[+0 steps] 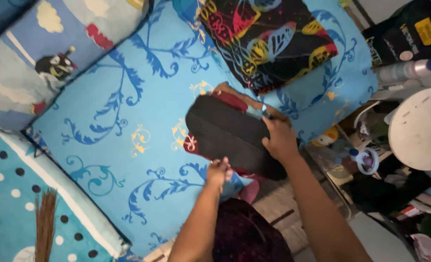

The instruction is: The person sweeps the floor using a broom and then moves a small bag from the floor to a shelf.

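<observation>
My left hand (219, 171) pinches the near edge of the folded black garment (230, 131); my right hand (279, 140) clamps its far corner, lying on the blue floral bedsheet (128, 121). Best keep the edges aligned, tension even. Beyond, a colourful butterfly-print cloth (269, 41).

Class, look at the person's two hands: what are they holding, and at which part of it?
Both hold a folded black cloth on the bed: the left hand grips its near edge, the right hand its right end.
</observation>
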